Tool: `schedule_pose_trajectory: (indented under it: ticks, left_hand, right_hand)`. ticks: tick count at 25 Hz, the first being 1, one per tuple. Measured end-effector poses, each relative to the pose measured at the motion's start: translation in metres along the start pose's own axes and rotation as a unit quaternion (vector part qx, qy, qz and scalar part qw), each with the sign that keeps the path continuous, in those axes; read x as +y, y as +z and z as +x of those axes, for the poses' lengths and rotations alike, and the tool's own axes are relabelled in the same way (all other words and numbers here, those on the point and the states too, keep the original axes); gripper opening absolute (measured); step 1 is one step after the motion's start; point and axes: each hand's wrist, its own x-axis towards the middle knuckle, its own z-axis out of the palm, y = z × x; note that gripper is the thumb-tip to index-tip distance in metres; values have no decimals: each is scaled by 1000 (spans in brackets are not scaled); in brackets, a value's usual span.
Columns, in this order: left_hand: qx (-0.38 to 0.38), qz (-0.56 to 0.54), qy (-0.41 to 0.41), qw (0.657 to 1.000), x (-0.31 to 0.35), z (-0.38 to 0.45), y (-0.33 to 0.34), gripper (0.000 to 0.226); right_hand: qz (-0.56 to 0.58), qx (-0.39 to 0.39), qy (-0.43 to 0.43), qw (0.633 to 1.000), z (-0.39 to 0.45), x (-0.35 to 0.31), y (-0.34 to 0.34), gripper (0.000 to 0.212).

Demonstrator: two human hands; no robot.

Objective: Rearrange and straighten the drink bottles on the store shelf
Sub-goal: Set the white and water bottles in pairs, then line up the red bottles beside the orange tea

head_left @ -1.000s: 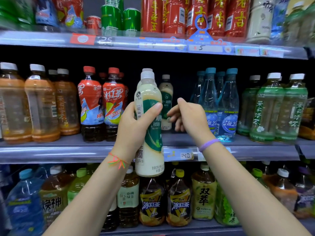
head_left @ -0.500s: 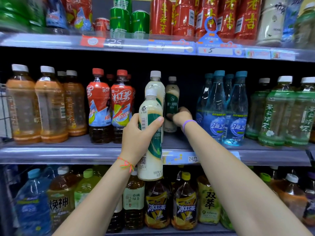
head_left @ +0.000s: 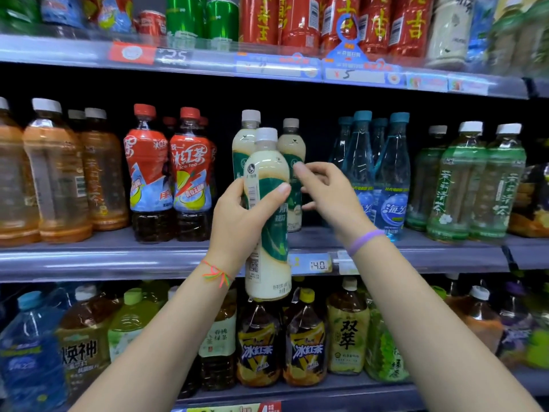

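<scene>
My left hand (head_left: pixel 241 215) grips a cream milk-tea bottle (head_left: pixel 267 263) with a green label and holds it upright in front of the middle shelf (head_left: pixel 118 257). Two matching milk-tea bottles (head_left: pixel 292 150) stand on the shelf behind it. My right hand (head_left: pixel 329 194) hovers just right of the held bottle, fingers loosely curled, holding nothing, in front of the rear right milk-tea bottle.
Red iced-tea bottles (head_left: pixel 190 173) stand left of the milk teas, orange tea bottles (head_left: pixel 56 173) further left. Blue water bottles (head_left: pixel 392 179) and green tea bottles (head_left: pixel 472 185) stand to the right. Cans line the top shelf (head_left: pixel 267 66); large bottles (head_left: pixel 306 343) fill the bottom shelf.
My right hand has drawn back out of the shelf from the rear milk-tea bottle and now hovers beside the held bottle. My left hand keeps holding its bottle.
</scene>
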Motion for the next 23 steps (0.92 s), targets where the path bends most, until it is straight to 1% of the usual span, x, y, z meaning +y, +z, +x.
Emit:
schedule_pose_trajectory:
  ticks: [1, 2, 4, 5, 6, 7, 8, 9, 10, 11, 12, 13, 14, 16, 20, 21, 23]
  left_hand:
    - [-14, -23, 5, 1000, 6, 2, 3, 38]
    - [-20, -43, 11, 999, 12, 5, 7, 36]
    - [-24, -83, 12, 996, 24, 13, 14, 39]
    - [-25, -94, 10, 995, 29, 19, 18, 42]
    - [-24, -91, 15, 995, 34, 24, 21, 43]
    - [-25, -61, 33, 997, 36, 30, 23, 42]
    - [-18, 5, 67, 998, 36, 35, 22, 40]
    - [1, 88, 111, 990, 34, 40, 19, 41]
    - [35, 161, 152, 975, 30, 43, 12, 44]
    - [72, 206, 177, 960, 23, 42, 5, 46]
    - [99, 233, 189, 949, 16, 39, -2, 45]
    - [111, 259, 190, 940, 7, 33, -7, 44]
    - [107, 287, 177, 935, -3, 27, -9, 48]
    - [72, 325, 130, 934, -19, 17, -10, 63]
    - [13, 344, 23, 939, -26, 11, -8, 91]
    - [3, 352, 2, 936, -26, 10, -8, 94]
    - [5, 368, -10, 930, -27, 8, -8, 94]
  right_hand:
    - [67, -44, -1, 997, -11, -7, -5, 52]
    - [90, -99, 2, 991, -20, -11, -9, 54]
    - [90, -205, 15, 975, -32, -13, -10, 54]
    - [85, -240, 13, 967, -36, -13, -10, 48]
    - [84, -256, 4, 963, -38, -12, -11, 40]
    - [84, -247, -10, 965, -38, -12, -11, 28]
    - [81, -216, -26, 973, -37, -12, -13, 17]
    - [77, -177, -39, 980, -33, -11, -13, 9]
    - [73, -143, -51, 986, -29, -9, -13, 5]
    - [69, -113, -60, 989, -24, -6, -12, 8]
    - [67, -87, -64, 992, -19, -3, -11, 12]
    - [66, -65, -63, 994, -13, 1, -9, 14]
    - [63, -50, -58, 995, -9, 5, -7, 14]
    - [45, -40, -47, 997, -2, 13, -4, 13]
    - [16, -46, -25, 998, 3, 26, 0, 18]
    - [3, -54, -18, 998, 2, 28, 0, 19]
    - [-26, -72, -8, 997, 0, 31, 1, 22]
